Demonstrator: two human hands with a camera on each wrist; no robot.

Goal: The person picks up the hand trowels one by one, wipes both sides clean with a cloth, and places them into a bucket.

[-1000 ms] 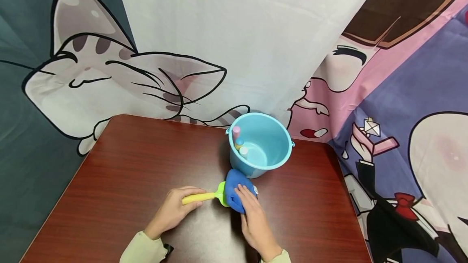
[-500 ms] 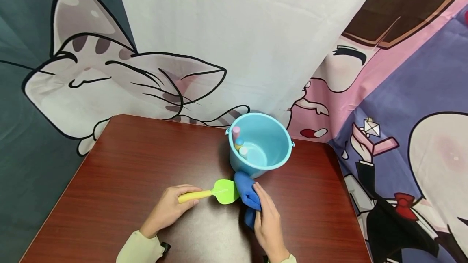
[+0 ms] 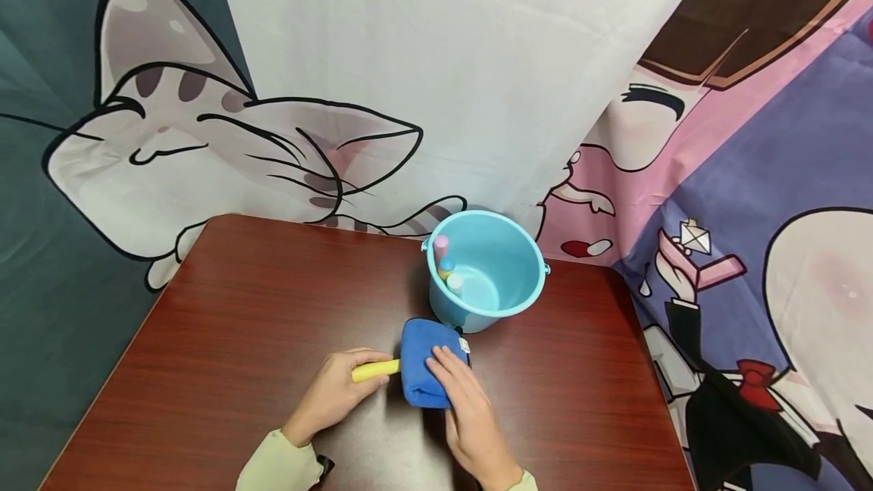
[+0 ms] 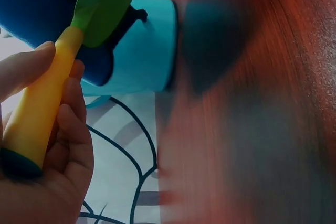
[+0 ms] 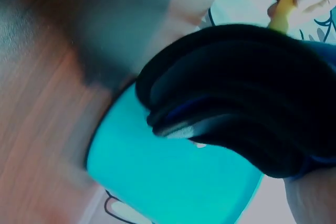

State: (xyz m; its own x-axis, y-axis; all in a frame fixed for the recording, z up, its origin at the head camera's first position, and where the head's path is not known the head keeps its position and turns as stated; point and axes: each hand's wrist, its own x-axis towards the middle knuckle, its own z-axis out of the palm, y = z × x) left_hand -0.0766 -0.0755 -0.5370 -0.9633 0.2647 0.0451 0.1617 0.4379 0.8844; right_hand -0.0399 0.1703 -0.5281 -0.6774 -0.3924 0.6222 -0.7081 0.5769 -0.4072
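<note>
In the head view my left hand [image 3: 334, 394] grips the yellow handle of a toy shovel [image 3: 371, 370]. A folded blue cloth [image 3: 417, 358] lies over the shovel's blade and hides it there. My right hand [image 3: 472, 415] holds the cloth, with its fingers spread over the top. From the left wrist, the green shovel blade [image 4: 107, 11] shows against the blue cloth [image 4: 39, 11], and the fingers wrap the handle. The right wrist view shows the dark folds of the cloth [image 5: 226, 72] edge-on, with the yellow handle [image 5: 289, 3] beyond.
A light blue bucket [image 3: 508, 264] stands just behind the cloth, near the table's back edge. Several small bottle-like items [image 3: 442, 248] are inside along its left wall. The brown wooden table [image 3: 286, 286] meets a cartoon-printed curtain [image 3: 477, 59] at the back.
The cloth first slid right, off the shovel blade, exposing the green, then came back left over it. My right hand moved with it. The left hand shifted slightly left, then right.
</note>
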